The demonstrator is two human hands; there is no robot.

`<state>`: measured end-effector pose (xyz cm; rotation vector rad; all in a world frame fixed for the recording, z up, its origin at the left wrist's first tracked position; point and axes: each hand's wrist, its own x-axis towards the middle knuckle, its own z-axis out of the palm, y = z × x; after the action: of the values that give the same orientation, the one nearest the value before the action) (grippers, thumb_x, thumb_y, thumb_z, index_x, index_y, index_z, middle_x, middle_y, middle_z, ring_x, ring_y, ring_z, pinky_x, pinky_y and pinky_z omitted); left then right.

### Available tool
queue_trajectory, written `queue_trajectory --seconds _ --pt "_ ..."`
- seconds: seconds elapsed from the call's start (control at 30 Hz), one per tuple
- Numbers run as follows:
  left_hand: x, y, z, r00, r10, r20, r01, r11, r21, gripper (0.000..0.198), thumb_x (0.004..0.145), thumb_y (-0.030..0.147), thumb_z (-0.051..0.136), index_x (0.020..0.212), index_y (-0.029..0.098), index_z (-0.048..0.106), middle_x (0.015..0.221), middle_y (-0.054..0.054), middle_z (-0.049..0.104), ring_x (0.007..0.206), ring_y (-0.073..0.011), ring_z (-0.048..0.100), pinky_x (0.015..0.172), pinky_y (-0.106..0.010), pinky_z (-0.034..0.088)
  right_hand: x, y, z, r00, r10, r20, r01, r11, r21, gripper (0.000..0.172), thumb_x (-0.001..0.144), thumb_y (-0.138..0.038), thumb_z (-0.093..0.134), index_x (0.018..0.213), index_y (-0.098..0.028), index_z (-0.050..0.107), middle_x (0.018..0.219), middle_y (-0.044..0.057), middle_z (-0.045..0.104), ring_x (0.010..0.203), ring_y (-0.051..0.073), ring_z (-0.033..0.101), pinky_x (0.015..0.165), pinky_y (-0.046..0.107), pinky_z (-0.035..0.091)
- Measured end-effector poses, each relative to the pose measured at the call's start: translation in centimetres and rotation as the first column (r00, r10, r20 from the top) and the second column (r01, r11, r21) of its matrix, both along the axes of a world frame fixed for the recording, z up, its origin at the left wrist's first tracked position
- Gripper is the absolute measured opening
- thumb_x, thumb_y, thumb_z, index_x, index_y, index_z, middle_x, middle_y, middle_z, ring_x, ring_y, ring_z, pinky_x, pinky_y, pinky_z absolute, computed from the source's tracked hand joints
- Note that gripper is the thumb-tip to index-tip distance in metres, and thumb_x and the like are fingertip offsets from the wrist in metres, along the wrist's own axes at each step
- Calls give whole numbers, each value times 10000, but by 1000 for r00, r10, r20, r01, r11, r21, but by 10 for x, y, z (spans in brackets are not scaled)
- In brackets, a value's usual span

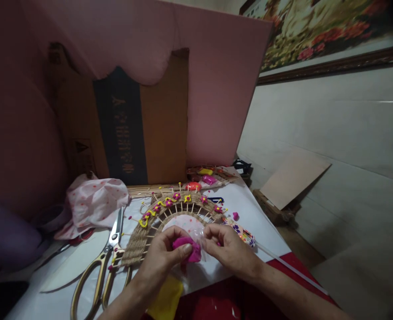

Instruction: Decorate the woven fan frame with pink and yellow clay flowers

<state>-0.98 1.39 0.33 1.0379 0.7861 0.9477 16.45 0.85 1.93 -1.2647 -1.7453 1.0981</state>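
Note:
My left hand (170, 249) is closed, with thumb and fingers pinching a lump of magenta modelling clay (194, 252). Close beside it, my right hand (231, 246) pinches a clear plastic wrapper (201, 236) that reaches toward the clay. A bit of magenta shows by the right fingertips, too small to name. Behind both hands lies an arched piece of woven twine on thin sticks (136, 242), decorated with magenta and yellow clay flowers (169, 202). A spotted pale cloth (179, 221) fills its inner curve. Below the left hand is a yellow packet (166, 298).
Gold-handled scissors (98, 266) lie to the left, near a crumpled spotted cloth (96, 198). Orange (194, 186) and pink (209, 179) clay packets sit at the back. A cardboard box (165, 120) stands behind. On the right are a small magenta ball (235, 216) and a white stick (293, 269).

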Motion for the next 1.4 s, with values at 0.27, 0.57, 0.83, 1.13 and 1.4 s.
queue_trajectory --seconds 0.27,0.57,0.83,1.13,1.4 --pt "1 1 -1 997 57 -55 -57 998 10 270 639 318 745 711 132 563 581 -13 610 460 -72 483 428 -179 384 5 8 -8 979 139 -146 -155 983 -102 353 811 -465 528 653 -150 516 533 -54 376 486 72 302 457 204 226" --pt "2 0 -7 994 68 -87 -64 997 48 294 602 313 767 672 125 551 547 2 578 452 -66 482 421 -172 387 5 11 -14 970 139 -200 -181 960 -212 422 678 -536 668 727 -139 535 512 -74 364 467 58 254 438 196 169" --pt "4 -1 -2 988 148 -37 -149 988 -27 284 648 321 738 696 152 514 524 -4 595 414 -85 486 399 -203 421 10 6 -9 994 97 -58 -101 992 -80 416 810 -531 518 732 -130 598 558 -38 424 516 80 335 482 212 244" --pt "0 -5 15 995 -98 11 99 994 -42 307 584 290 794 778 111 637 682 -41 656 565 -103 566 528 -197 428 15 -2 -5 976 190 -107 -194 980 -31 253 810 -354 577 677 -146 525 579 -50 413 537 74 332 501 203 266" --pt "1 -3 6 992 -32 -124 28 999 -34 289 590 363 774 650 98 673 508 2 576 445 -59 445 445 -174 306 14 -5 -4 965 232 -120 -243 967 -79 235 818 -344 563 701 -144 524 573 -54 394 537 74 316 497 201 258"
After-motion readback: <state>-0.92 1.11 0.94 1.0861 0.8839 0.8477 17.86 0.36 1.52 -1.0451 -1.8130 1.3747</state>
